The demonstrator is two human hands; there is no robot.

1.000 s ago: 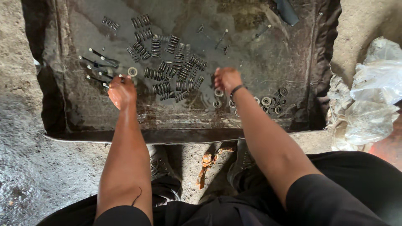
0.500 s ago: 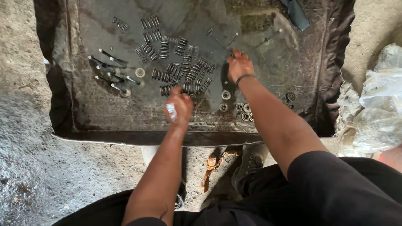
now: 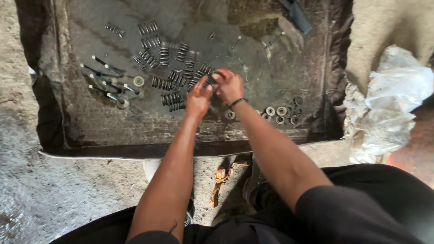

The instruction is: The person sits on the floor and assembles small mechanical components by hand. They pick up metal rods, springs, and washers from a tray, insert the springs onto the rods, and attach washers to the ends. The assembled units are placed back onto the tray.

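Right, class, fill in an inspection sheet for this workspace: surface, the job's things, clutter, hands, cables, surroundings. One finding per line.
Surface: dark, oily metal tray lying on rough concrete ground.
Job's things: coil springs spread across the tray's middle; one small dark part, too hidden to identify, pinched between both hands.
Clutter: long-stemmed valves at the left, round washers at the right, loose bits at the far side.
Hands: left hand and right hand meet above the springs, fingers closed on the part.
Cables: nothing seen.
Surroundings: crumpled clear plastic sheet right of the tray; person's dark clothing below.
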